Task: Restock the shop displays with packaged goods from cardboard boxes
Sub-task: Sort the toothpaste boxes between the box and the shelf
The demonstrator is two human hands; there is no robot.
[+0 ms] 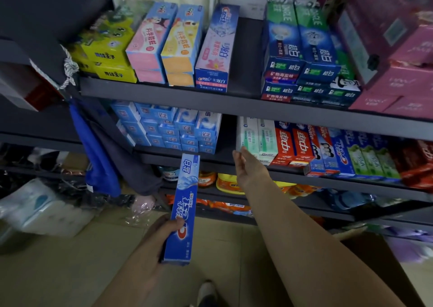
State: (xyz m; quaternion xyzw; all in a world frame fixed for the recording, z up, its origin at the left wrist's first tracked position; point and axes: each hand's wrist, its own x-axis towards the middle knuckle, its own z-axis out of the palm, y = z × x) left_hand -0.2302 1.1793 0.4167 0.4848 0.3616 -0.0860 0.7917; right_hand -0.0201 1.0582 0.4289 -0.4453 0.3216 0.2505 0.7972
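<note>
One view is all we have, the head camera looking down along both forearms at a dark metal shelving unit (210,110). Our left hand (166,230) grips a long blue toothpaste carton (185,208) near its lower end, thumb across the printed front and the other fingers curled round behind it, so the carton stands nearly upright with its top end just in front of the middle shelf's edge. Our right hand (247,166) reaches to that middle shelf with fingers straight and relaxed, holding nothing, its fingertips at or touching the pale green-and-white boxes (257,138) at the left end of the row; we cannot tell whether they press on them. Between those boxes and the stack of small blue cartons (168,131) lies a dark gap (228,133), which we judge to be the likely slot for the carton in hand.

As to handling, we judge the carton light and fairly stiff along its length, though thin card will dent if squeezed hard. Held by one end it may swing, so a hold nearer the middle, across the narrow sides, should steer it better into the gap. The glossy print may be a little slippery. The neighbouring boxes stand on end and look easy to topple if nudged.
</note>
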